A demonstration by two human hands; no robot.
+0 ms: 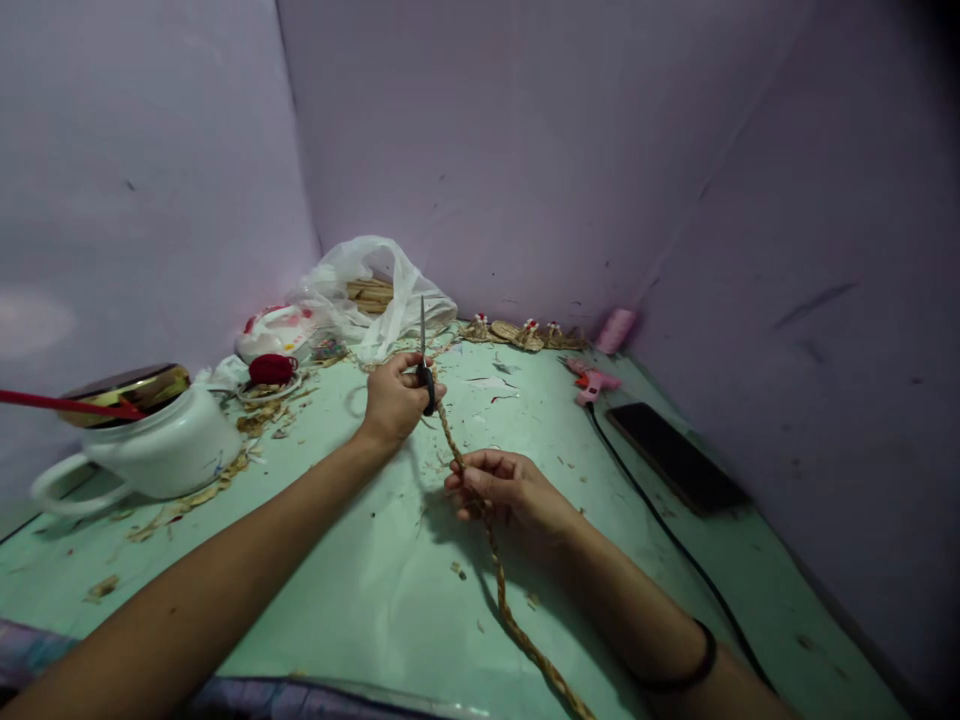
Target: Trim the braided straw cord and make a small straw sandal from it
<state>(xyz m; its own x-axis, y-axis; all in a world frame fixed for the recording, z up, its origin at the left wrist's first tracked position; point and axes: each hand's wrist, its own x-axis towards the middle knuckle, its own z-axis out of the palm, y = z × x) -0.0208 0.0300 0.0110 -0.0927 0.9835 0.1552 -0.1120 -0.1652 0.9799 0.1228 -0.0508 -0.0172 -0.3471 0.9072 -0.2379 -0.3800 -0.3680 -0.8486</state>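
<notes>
Black-handled scissors (426, 385) are held in my left hand (396, 400), blades pointing up and away. The same hand is at the far end of a braided tan cord (504, 605). My right hand (510, 485) pinches the cord between thumb and fingers, a little nearer to me. From there the cord runs down over the pale green table (352, 600) to the bottom edge of the view. Whether the left fingers also grip the cord tip is hard to make out.
At left stands a white mug (172, 450) with a red stick (67, 403). Behind are a plastic bag (375, 260), dark red yarn (271, 369) and woven pieces (517, 335). Rightward lie a pink glue gun (596, 384), its black cable, a phone (675, 455) and a pink spool (616, 330).
</notes>
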